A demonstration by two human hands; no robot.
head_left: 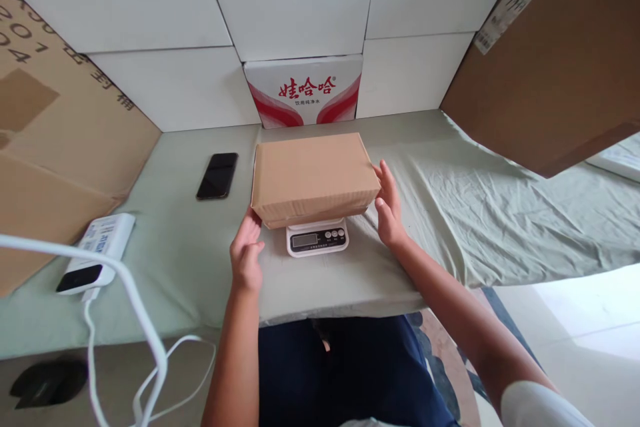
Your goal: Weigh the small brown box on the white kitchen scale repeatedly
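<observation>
A plain brown cardboard box (313, 177) rests on a small white kitchen scale (317, 238) in the middle of the table. My left hand (246, 252) is at the box's near left corner, fingertips touching or almost touching it. My right hand (387, 207) is flat against the box's right side, fingers spread. The scale's display and buttons show under the box's front edge. Neither hand grips the box.
A black phone (217, 175) lies left of the box. A white power device (97, 252) with a cable sits at the left edge. A red-and-white carton (305, 90) stands behind. Large cardboard sheets (550, 60) lean at both sides. A wrinkled pale green cloth (475, 207) covers the table.
</observation>
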